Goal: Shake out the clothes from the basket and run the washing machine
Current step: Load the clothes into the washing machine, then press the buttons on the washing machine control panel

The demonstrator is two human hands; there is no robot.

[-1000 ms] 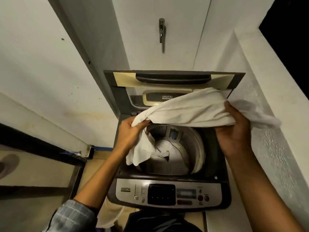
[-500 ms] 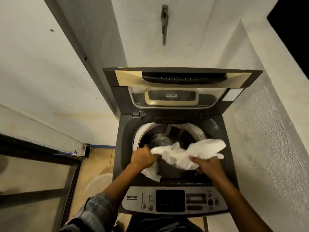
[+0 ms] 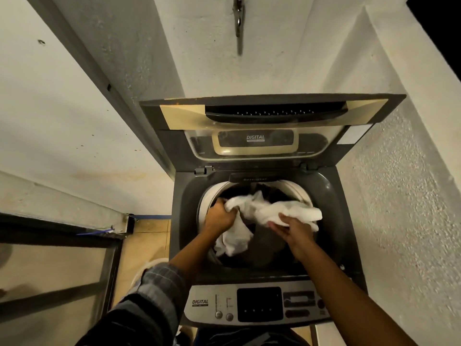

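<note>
A grey top-loading washing machine (image 3: 331, 221) stands in front of me with its lid (image 3: 272, 113) raised against the wall. A white cloth (image 3: 264, 208) lies bunched across the mouth of the drum (image 3: 207, 196). My left hand (image 3: 218, 217) grips the cloth's left end inside the drum opening. My right hand (image 3: 290, 228) holds the cloth's right part from below, its fingers curled into the fabric. Darker clothes show underneath in the drum. The control panel (image 3: 259, 304) with two knobs and a dark display runs along the machine's front edge.
White walls close in on the left, back and right of the machine. A metal hook (image 3: 239, 23) hangs on the back wall above the lid. A dark-framed glass panel (image 3: 57, 265) stands at the lower left. A pale basket rim (image 3: 149, 267) shows on the tiled floor beside the machine.
The white cloth, held stretched out above the machine a second ago, has been brought down into the drum opening. Both hands have moved lower and closer together with it.
</note>
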